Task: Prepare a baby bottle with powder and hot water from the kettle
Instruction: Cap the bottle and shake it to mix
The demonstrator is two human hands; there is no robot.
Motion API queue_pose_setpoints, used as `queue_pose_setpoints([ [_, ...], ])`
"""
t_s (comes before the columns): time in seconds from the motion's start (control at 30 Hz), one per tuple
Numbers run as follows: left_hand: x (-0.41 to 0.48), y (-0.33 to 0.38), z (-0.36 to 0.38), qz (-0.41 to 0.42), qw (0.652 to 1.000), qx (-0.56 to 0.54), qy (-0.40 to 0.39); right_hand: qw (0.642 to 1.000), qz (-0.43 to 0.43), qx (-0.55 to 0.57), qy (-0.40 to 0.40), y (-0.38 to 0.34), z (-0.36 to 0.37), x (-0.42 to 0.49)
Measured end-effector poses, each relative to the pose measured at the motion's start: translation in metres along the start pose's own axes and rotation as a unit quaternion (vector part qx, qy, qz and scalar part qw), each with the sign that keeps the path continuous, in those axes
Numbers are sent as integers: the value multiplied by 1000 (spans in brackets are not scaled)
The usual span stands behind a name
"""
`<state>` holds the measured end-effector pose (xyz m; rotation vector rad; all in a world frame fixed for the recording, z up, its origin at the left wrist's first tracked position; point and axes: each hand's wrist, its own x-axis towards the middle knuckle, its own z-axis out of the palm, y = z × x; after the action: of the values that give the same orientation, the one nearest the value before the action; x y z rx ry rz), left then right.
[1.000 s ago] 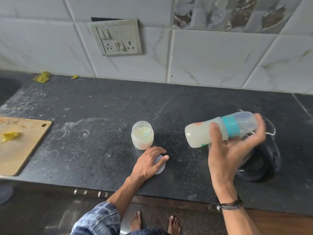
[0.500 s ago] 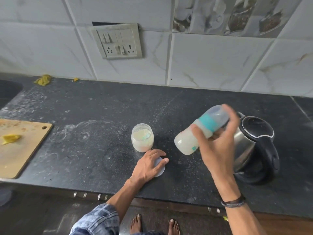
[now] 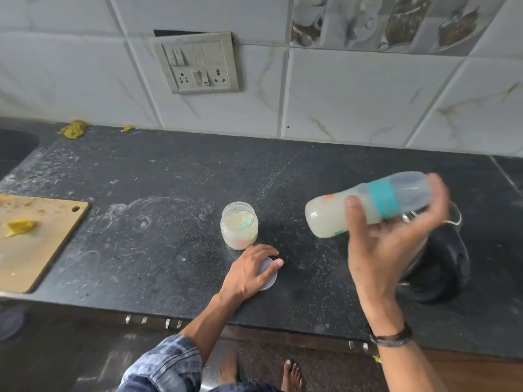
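Note:
My right hand (image 3: 387, 236) grips a capped baby bottle (image 3: 334, 215) with a teal ring, held almost sideways in the air, full of milky white liquid. Behind and below it the black and steel kettle (image 3: 441, 267) stands on the dark counter (image 3: 169, 179), mostly hidden by my hand. An open jar of pale powder (image 3: 239, 225) sits at the counter's middle. Just in front of it my left hand (image 3: 250, 271) lies flat on the jar's round clear lid (image 3: 270, 277), pressing it to the counter.
A wooden cutting board (image 3: 42, 244) with a yellow scrap lies at the left edge. A sink basin (image 3: 14, 148) shows at the far left. A switch and socket plate (image 3: 198, 63) is on the tiled wall. Powder smears mark the counter.
The bottle swung from sideways to tilted low on the left and back to sideways on the right, with motion blur. My left hand stayed on the lid.

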<state>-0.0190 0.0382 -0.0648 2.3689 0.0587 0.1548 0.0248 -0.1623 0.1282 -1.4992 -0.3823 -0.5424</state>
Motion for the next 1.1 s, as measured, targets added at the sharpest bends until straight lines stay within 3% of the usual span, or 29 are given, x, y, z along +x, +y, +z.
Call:
queue_pose_setpoints([
  [0.1, -1, -1, 1, 3, 1000, -4, 3, 985, 83, -75, -131, -2, -9, 9],
  [0.27, 2, -1, 1, 7, 1000, 1, 14, 1000, -20, -15, -7, -5, -16, 18],
  [0.4, -1, -3, 2, 12, 1000, -4, 17, 989, 89, -67, -94, 4, 0, -4],
  [0.43, -1, -2, 2, 13, 1000, -5, 12, 991, 92, -50, -81, 4, 0, -9],
  [0.53, 0, -1, 2, 4, 1000, -2, 7, 999, -14, 22, 34, -1, -3, -7],
  [0.6, 0, -1, 1, 1, 1000, -5, 7, 996, -55, 40, 50, 4, 0, -4],
  [0.63, -1, -1, 2, 1, 1000, -5, 11, 998, -39, 26, 30, 9, 2, -2],
  [0.73, -1, 0, 0, -1, 1000, -10, 8, 985, 113, -26, -125, 19, 1, 0],
  [0.77, -1, 0, 0, -1, 1000, -11, 2, 984, 129, -21, -123, 22, -2, 0],
  [0.9, 0, 0, 1, -6, 1000, -9, -3, 999, 42, 5, 24, 25, -8, 3],
  [0.93, 0, 0, 1, -7, 1000, -10, -2, 999, 39, -1, 25, 27, -7, 3],
  [1.03, 0, -1, 0, -6, 1000, -14, -4, 984, 118, -61, -122, 24, -5, -1],
  [1.1, 1, 0, 0, -2, 1000, -20, -1, 986, 110, -51, -114, 19, -9, -5],
])
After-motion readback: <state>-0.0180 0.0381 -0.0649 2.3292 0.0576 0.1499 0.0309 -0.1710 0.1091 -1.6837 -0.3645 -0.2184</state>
